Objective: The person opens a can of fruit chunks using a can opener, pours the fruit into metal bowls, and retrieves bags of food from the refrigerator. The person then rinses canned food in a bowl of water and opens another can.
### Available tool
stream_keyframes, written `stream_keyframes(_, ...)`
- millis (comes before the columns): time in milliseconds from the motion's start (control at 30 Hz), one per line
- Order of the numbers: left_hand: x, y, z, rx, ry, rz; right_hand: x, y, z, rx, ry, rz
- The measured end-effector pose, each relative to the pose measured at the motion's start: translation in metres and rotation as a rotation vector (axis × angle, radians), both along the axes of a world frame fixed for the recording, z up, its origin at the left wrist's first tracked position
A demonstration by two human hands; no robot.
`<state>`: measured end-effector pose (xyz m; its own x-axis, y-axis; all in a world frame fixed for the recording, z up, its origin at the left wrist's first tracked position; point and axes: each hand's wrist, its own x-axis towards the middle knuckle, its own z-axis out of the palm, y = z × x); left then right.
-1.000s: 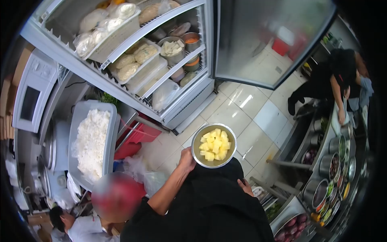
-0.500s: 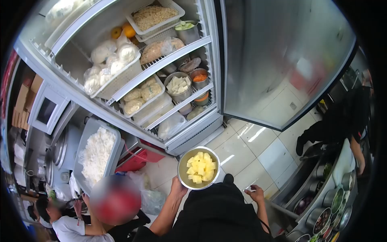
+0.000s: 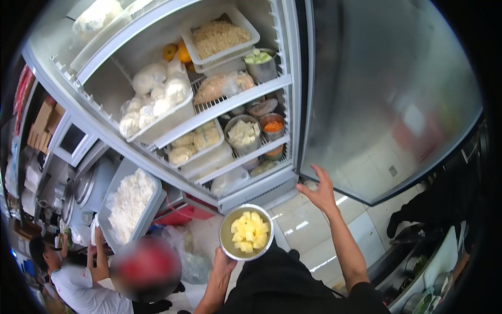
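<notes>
My left hand (image 3: 224, 263) grips the rim of a round metal bowl (image 3: 224, 238) close to my body. Yellow cut chunks (image 3: 249, 233), perhaps pineapple, fill part of the bowl. Stretched out in front of the fridge's lower edge is my right hand (image 3: 320, 192), its thumb and fingers apart and nothing in it. The fridge (image 3: 261, 191) stands open. Its shelves bear a metal pot of white cubes (image 3: 243, 133), a pot of orange pieces (image 3: 273, 126), a pot of green pieces (image 3: 259, 57) and a basket of bagged white balls (image 3: 167, 118).
The glass fridge door (image 3: 387, 131) hangs open on the right. A grey tub of white rice-like food (image 3: 130, 201) stands left. Near it, a person in a white shirt (image 3: 83, 293) works. Plastic bags (image 3: 191, 261) lie on the floor. A dark-clothed person (image 3: 434, 209) is at the right.
My right hand has risen from beside my body and reached forward toward the fridge and its door. The bowl in my left hand has shifted slightly left and down in view.
</notes>
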<state>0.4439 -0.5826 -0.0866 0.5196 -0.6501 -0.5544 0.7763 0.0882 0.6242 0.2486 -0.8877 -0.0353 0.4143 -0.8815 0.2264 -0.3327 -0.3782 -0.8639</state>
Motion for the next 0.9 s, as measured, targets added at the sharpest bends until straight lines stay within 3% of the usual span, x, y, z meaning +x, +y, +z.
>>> stream_keyframes(133,0.013,-0.016,0.006,-0.022,0.023,0.012,0.107,-0.058,0.116,-0.339,-0.065,0.169)
stream_keyframes(200,0.025,-0.025,-0.007,-0.018,0.017,0.056,0.168,-0.089,0.142,-0.450,-0.109,0.216)
stream_keyframes(267,0.037,-0.032,-0.011,-0.023,0.016,0.079,0.215,-0.110,0.176,-0.567,0.062,0.260)
stream_keyframes(433,0.070,-0.047,-0.017,0.016,0.038,0.117,0.320,-0.167,0.186,-0.709,0.614,0.313)
stream_keyframes(567,0.096,-0.056,-0.020,-0.067,0.062,0.156,0.346,-0.188,0.191,-0.558,0.741,0.417)
stream_keyframes(667,0.110,-0.057,-0.022,-0.009,-0.073,0.091,0.348,-0.191,0.187,-0.648,0.692,0.404)
stream_keyframes(900,0.122,-0.066,-0.018,-0.027,-0.016,0.293,0.337,-0.193,0.185,-0.765,0.424,0.379)
